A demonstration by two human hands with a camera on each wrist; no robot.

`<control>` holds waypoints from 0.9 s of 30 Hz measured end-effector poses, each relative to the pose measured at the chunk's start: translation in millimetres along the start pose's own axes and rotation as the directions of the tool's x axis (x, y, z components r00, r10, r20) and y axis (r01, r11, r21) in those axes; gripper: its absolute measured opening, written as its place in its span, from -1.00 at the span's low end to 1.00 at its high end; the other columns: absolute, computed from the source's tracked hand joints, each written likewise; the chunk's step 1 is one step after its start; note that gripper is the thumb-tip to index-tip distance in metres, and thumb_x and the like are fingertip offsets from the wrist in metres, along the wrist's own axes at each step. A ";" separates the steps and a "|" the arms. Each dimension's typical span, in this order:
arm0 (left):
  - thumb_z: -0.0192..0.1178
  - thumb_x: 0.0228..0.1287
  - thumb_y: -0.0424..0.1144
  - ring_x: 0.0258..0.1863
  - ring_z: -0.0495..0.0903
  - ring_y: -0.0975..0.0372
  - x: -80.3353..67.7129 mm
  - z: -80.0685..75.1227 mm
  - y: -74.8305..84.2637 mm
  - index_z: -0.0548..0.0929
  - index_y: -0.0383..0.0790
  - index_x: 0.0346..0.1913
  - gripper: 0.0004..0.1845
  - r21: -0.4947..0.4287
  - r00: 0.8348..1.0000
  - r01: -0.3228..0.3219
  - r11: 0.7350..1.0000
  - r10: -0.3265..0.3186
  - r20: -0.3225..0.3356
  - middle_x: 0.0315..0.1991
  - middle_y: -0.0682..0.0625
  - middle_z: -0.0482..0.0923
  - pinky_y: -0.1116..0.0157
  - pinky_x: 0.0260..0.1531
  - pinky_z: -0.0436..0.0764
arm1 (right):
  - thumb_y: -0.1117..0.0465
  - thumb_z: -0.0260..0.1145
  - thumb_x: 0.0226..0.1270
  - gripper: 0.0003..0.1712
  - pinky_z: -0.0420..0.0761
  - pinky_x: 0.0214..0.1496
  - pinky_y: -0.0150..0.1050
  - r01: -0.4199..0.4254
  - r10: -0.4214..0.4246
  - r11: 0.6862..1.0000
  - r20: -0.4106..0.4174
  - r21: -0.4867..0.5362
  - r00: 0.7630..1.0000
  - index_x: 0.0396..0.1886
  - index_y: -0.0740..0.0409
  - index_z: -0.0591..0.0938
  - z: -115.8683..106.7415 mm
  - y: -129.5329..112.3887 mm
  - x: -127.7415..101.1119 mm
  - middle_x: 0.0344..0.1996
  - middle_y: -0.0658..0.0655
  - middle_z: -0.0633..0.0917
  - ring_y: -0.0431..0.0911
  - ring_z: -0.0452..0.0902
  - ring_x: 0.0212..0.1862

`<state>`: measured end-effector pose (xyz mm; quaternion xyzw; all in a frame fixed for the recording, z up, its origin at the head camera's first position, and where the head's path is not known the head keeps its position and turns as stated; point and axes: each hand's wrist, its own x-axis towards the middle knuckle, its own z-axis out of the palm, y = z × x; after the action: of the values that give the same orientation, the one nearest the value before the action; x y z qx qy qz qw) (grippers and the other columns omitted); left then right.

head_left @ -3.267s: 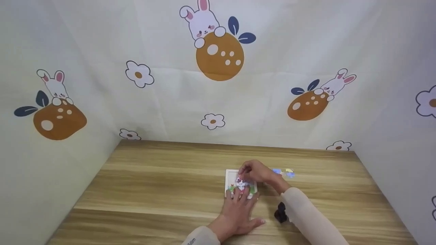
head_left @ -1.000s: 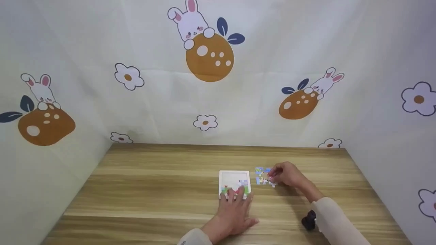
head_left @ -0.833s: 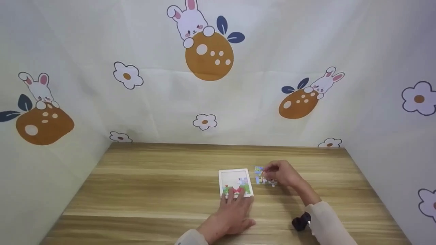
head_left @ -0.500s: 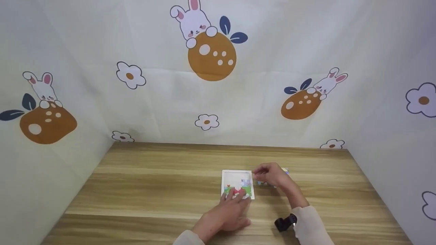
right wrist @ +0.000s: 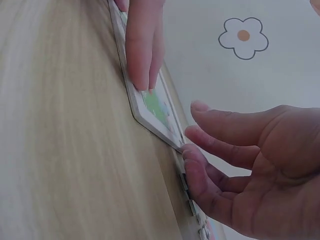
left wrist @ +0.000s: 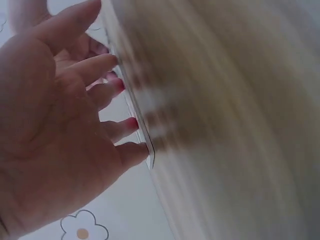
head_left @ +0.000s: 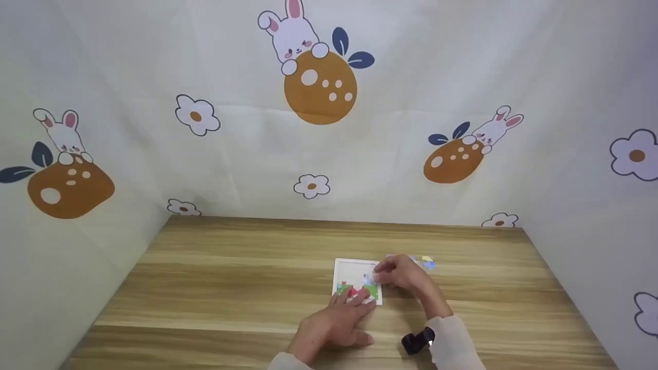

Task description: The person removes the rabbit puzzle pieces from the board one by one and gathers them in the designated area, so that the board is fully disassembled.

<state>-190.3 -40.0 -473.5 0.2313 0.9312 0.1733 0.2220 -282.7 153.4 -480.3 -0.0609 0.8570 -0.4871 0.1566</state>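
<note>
A small white-framed jigsaw puzzle (head_left: 336, 272) lies on the wooden table. Green, red and pale-blue pieces (head_left: 371, 293) fill part of its lower area, and the upper part shows bare backing. My left hand (head_left: 336, 321) rests its spread fingertips on the near edge, covering some of the picture. At the right side of the frame is my right hand (head_left: 403, 272); its fingertips touch the frame's edge in the right wrist view, with the thumb apart and no piece visible between them. Loose puzzle pieces (head_left: 427, 262) lie right of the frame, partly hidden by that hand.
A black wrist-worn device (head_left: 417, 340) hangs by the right sleeve. The wooden tabletop (head_left: 231, 288) extends around the puzzle. A cream curtain (head_left: 247, 154) with rabbits, oranges and flowers encloses the back and sides.
My right hand held a rabbit piece over the frame, was then above the loose pieces, and has since moved left to the frame's right edge. The left hand stays on the near edge.
</note>
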 end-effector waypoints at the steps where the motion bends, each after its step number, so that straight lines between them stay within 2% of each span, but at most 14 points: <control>1: 0.24 0.32 0.14 0.65 -0.17 -0.04 0.0 -0.3 0.0 0.25 0.18 0.53 -0.24 -0.008 1.000 0.001 1.000 -0.001 -0.001 0.64 0.09 -0.01 -0.09 0.59 -0.01 | 0.34 0.45 0.22 -0.77 0.68 -0.24 -0.27 -0.001 0.001 1.000 -0.004 -0.010 1.000 -0.15 0.35 0.71 1.1 -0.5 0.2 -0.30 0.12 0.73 -0.19 0.58 -0.34; 8: 0.22 0.35 0.08 0.63 -0.12 -0.09 0.8 1.5 2.1 0.33 0.12 0.50 -0.31 -0.066 0.999 -0.002 0.998 -0.001 -0.047 0.62 0.02 0.05 -0.13 0.57 0.00 | 0.43 0.45 0.16 -0.84 0.53 -0.38 -0.37 -0.049 0.044 0.994 -0.057 -0.101 0.997 -0.23 0.24 0.74 9.8 -5.3 0.5 -0.37 0.08 0.67 -0.15 0.48 -0.39; 14: 0.20 0.36 0.06 0.63 -0.11 -0.12 1.8 1.6 2.1 0.34 0.08 0.50 -0.33 -0.101 0.998 -0.012 0.995 0.006 -0.059 0.62 -0.02 0.06 -0.15 0.57 -0.03 | 0.45 0.43 0.17 -0.82 0.46 -0.34 -0.36 -0.058 0.050 0.988 -0.059 -0.141 0.997 -0.23 0.20 0.74 11.5 -6.4 -0.3 -0.34 0.08 0.67 -0.12 0.47 -0.34; 20: 0.18 0.38 0.06 0.62 -0.11 -0.12 3.1 -0.2 0.5 0.33 0.09 0.50 -0.34 -0.114 0.999 -0.025 0.993 0.019 -0.051 0.62 -0.03 0.06 -0.16 0.57 -0.03 | 0.44 0.45 0.16 -0.85 0.48 -0.26 -0.33 -0.039 0.021 0.982 -0.093 -0.186 0.995 -0.29 0.18 0.74 8.8 -3.8 2.1 -0.34 0.08 0.68 -0.10 0.48 -0.30; 27: 0.20 0.37 0.02 0.61 -0.06 -0.15 3.5 0.5 -0.2 0.37 0.01 0.48 -0.35 -0.100 0.997 -0.042 0.994 0.035 -0.065 0.60 -0.06 0.10 -0.20 0.54 0.01 | 0.46 0.48 0.10 -0.83 0.46 -0.32 -0.36 0.020 -0.035 0.981 -0.073 -0.193 0.997 -0.31 0.22 0.74 8.0 -2.6 1.9 -0.41 0.08 0.67 -0.14 0.47 -0.34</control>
<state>-192.9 -38.3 -475.2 0.2320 0.9231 0.2318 0.2007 -281.9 145.0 -482.3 -0.0692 0.9045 -0.4060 0.1107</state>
